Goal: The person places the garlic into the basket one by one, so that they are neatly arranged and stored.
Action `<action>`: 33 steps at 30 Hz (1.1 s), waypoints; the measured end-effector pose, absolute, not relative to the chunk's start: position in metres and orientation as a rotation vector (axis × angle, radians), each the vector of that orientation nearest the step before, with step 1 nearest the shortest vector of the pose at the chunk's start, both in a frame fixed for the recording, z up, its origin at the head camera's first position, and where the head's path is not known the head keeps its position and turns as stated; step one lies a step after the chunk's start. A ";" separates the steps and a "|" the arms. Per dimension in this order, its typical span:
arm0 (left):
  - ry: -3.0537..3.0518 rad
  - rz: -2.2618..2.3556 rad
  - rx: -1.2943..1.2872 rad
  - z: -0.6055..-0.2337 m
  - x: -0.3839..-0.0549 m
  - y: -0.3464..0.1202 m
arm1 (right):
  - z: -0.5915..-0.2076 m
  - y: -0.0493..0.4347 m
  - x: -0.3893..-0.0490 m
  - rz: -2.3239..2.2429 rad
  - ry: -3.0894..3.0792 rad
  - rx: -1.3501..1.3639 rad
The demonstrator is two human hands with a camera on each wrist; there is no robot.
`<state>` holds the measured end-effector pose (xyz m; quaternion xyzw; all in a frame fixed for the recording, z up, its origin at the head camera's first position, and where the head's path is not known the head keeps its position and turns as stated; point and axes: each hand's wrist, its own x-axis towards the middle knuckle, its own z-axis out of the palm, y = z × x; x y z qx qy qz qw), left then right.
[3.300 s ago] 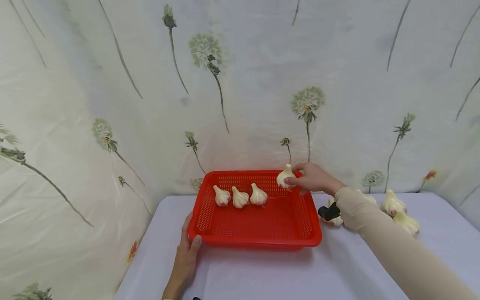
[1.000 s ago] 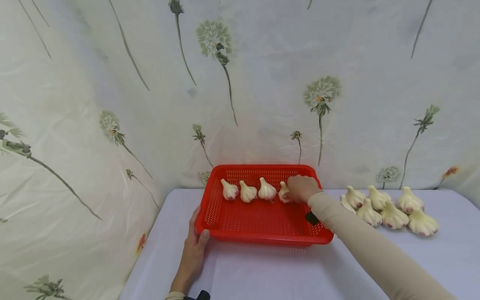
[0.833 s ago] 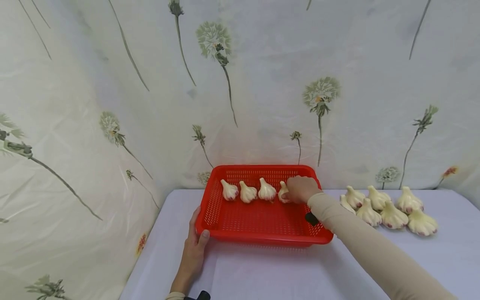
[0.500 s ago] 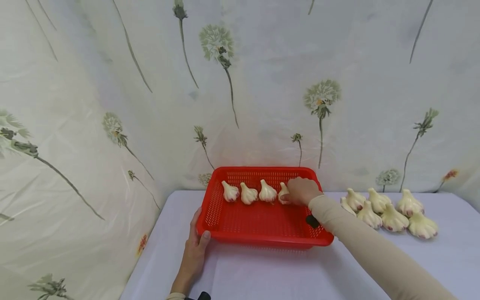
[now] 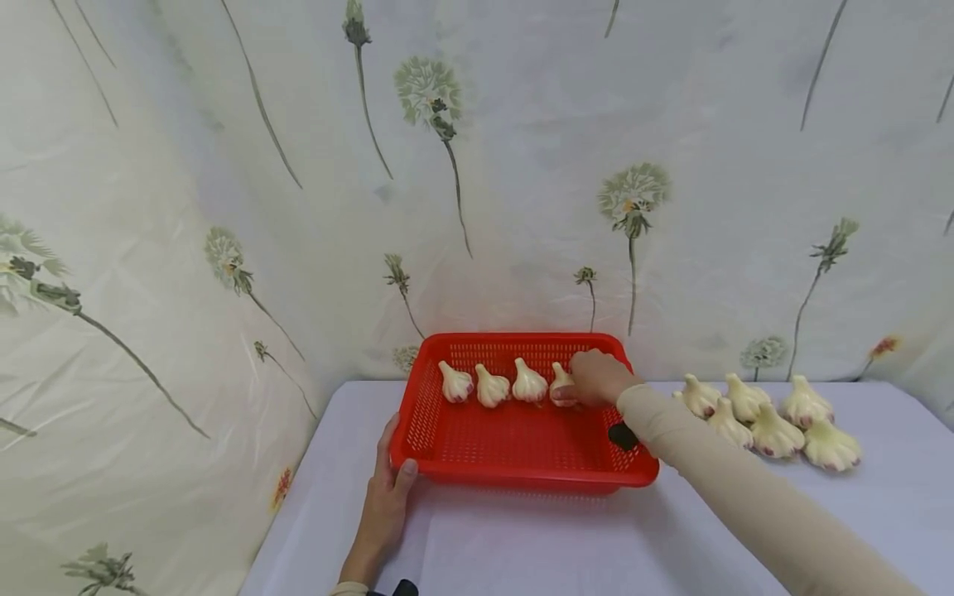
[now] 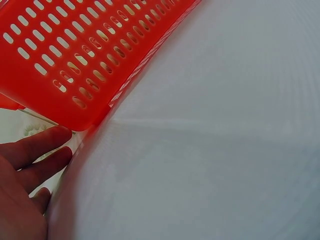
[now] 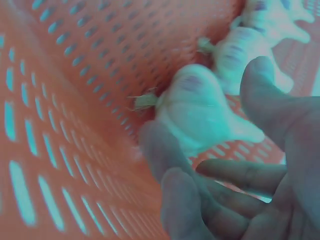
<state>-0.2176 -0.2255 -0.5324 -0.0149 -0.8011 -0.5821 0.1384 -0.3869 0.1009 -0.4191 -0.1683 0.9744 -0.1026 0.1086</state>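
A red plastic basket [image 5: 522,477] stands on the white-covered table, with a row of garlic bulbs along its back part. My left hand [image 5: 382,505] holds its front left corner, thumb at the front and fingers along the left side. Inside, at the right end of the row, my right hand [image 5: 599,379] is at a garlic bulb [image 5: 561,386] lying on the basket floor. In the right wrist view this bulb [image 7: 192,112] sits beside loosely bent fingers [image 7: 161,147], and the thumb stands apart from it. Three more bulbs, including a garlic bulb [image 5: 529,381], lie to its left.
Right of the basket several garlic bulbs [image 5: 777,432] stand grouped on the table [image 5: 514,546], partly behind the right sleeve [image 5: 715,459]. A dandelion-patterned curtain [image 5: 507,207] hangs directly behind the table and along its left side.
My right hand has lowered a garlic bulb from above the basket's back rim to the right end of the row. Lately its thumb covers slightly less of the bulb. The left hand stays at the corner.
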 end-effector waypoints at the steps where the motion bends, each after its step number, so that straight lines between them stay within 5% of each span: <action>1: -2.316 -1.674 -0.047 -0.532 -0.218 -0.225 | -0.416 0.102 -0.385 -0.343 2.850 -0.498; 17: -2.364 -1.659 -0.049 -0.493 -0.196 -0.217 | -0.362 0.165 -0.356 -0.853 2.661 -0.507; 33: -2.333 -1.691 -0.069 -0.521 -0.211 -0.222 | -0.391 0.252 -0.327 -0.645 2.867 -0.364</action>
